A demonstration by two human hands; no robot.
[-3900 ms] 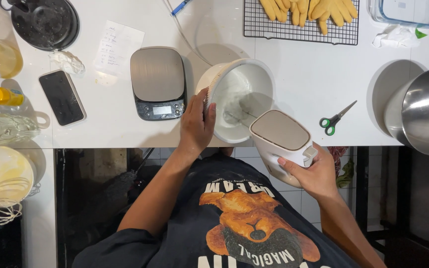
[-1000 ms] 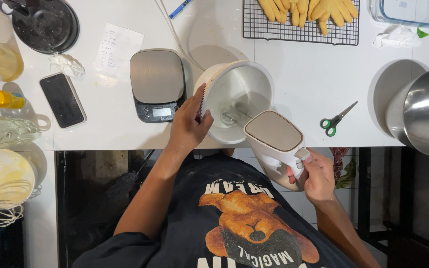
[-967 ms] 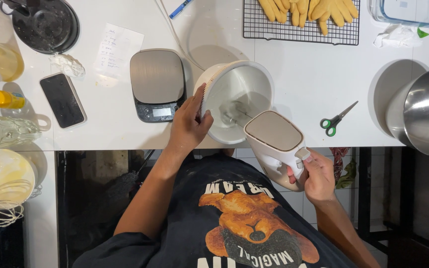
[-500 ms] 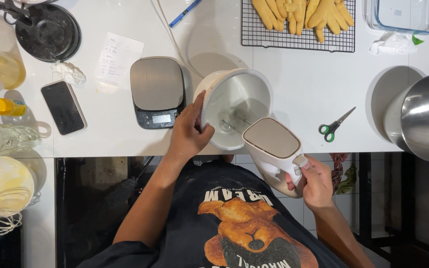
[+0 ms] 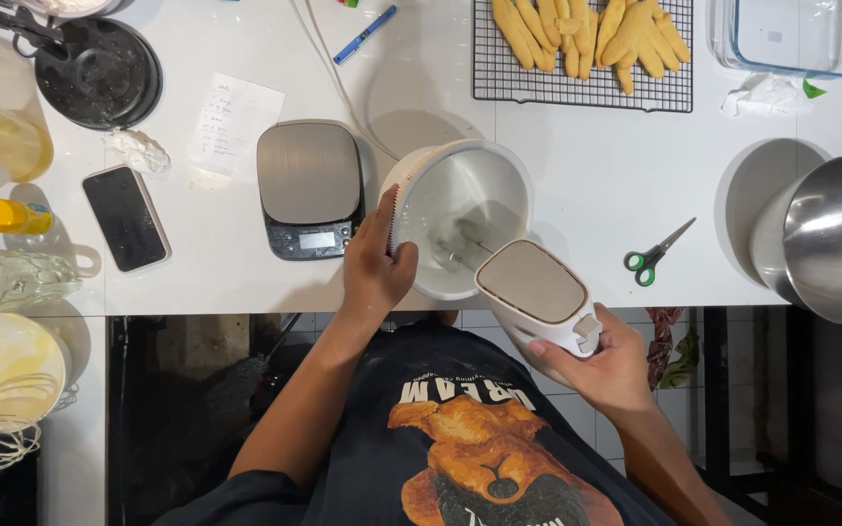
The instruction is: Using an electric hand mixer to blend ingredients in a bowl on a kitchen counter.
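Observation:
A white mixing bowl (image 5: 484, 185) stands tilted at the near edge of the white table (image 5: 596, 195). My left hand (image 5: 374, 265) grips its ribbed left rim. My right hand (image 5: 601, 368) holds a white hand mixer (image 5: 535, 292) with a beige top from below. The mixer's metal beaters (image 5: 460, 251) reach down into the white mixture inside the bowl.
A kitchen scale (image 5: 308, 189) sits left of the bowl, with a phone (image 5: 130, 216) and paper note (image 5: 227, 115) further left. Scissors (image 5: 657, 253) and a steel bowl (image 5: 835, 239) lie right. A wire rack (image 5: 582, 49) with yellow pastries is behind.
My right hand shifted from the mixer's rear button to cradling it underneath. The view slid slightly, so the table appears lower. My left hand keeps its hold on the bowl.

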